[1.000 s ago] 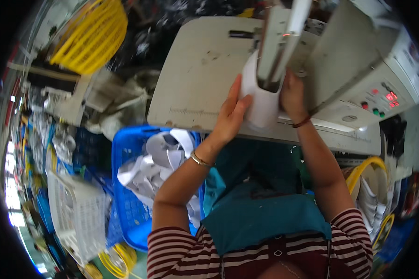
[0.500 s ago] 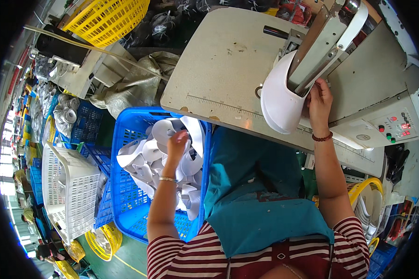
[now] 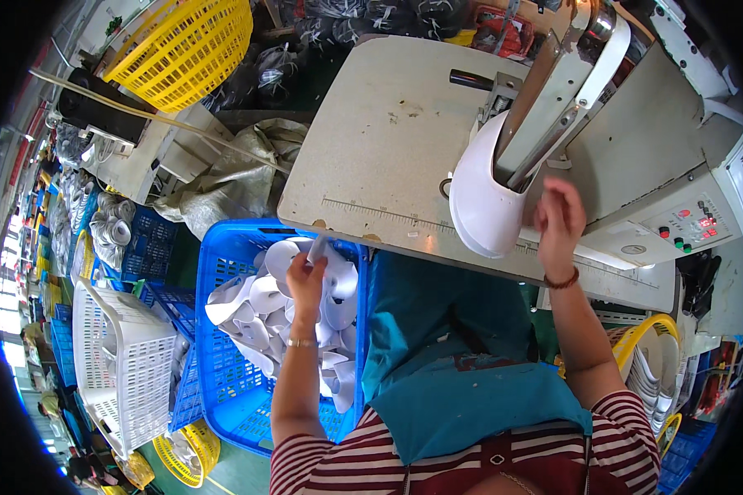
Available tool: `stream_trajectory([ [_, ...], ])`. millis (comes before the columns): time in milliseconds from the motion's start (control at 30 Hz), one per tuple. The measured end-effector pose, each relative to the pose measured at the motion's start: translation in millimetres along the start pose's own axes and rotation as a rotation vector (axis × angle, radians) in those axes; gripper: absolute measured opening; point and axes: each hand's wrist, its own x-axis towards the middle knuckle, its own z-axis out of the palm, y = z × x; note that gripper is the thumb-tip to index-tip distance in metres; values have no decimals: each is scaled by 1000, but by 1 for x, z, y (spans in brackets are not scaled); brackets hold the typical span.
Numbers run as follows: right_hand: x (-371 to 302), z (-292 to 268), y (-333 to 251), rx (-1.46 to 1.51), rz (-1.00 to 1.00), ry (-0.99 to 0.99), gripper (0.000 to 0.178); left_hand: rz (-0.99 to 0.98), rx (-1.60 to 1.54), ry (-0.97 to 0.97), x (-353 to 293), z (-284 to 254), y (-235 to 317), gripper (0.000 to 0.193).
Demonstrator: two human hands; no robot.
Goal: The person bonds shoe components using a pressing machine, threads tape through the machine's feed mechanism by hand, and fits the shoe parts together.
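Observation:
Over the blue basket [image 3: 215, 363], my left hand [image 3: 305, 285] is closed in a pinch on the edge of a thin, curved white piece [image 3: 318, 247]. Several similar curled white pieces [image 3: 256, 318] fill the basket below it. A larger white piece [image 3: 478, 206], rounded like a toe cap, sits around the lower end of the machine's metal arm [image 3: 545, 103]. My right hand [image 3: 561, 219] hovers just right of that rounded piece, apart from it, with fingers loosely bent and nothing visible in them.
The machine's worktable [image 3: 396, 124] has a printed scale along its near edge. A control box [image 3: 669, 227] with red and green buttons stands at the right. Yellow basket [image 3: 186, 58] and white basket [image 3: 132, 371] are at left; another yellow basket [image 3: 664, 326] holds stacked white pieces.
My right hand has drawn back from the rounded piece's edge. My left hand has come up slightly with a white piece pinched in it. The view has shifted a little.

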Motion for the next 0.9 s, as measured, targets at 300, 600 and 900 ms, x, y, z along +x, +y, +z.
stream_trajectory([
  [300, -49, 78, -55, -283, -408, -577, 23, 634, -248, -191, -79, 11, 188, 15],
  [600, -34, 41, -95, -186, -116, -680, 28, 1015, -89, -399, -77, 49, 262, 9],
  [900, 4, 8, -136, -169, -336, -549, 23, 356, -458, -1055, -77, 60, 325, 50],
])
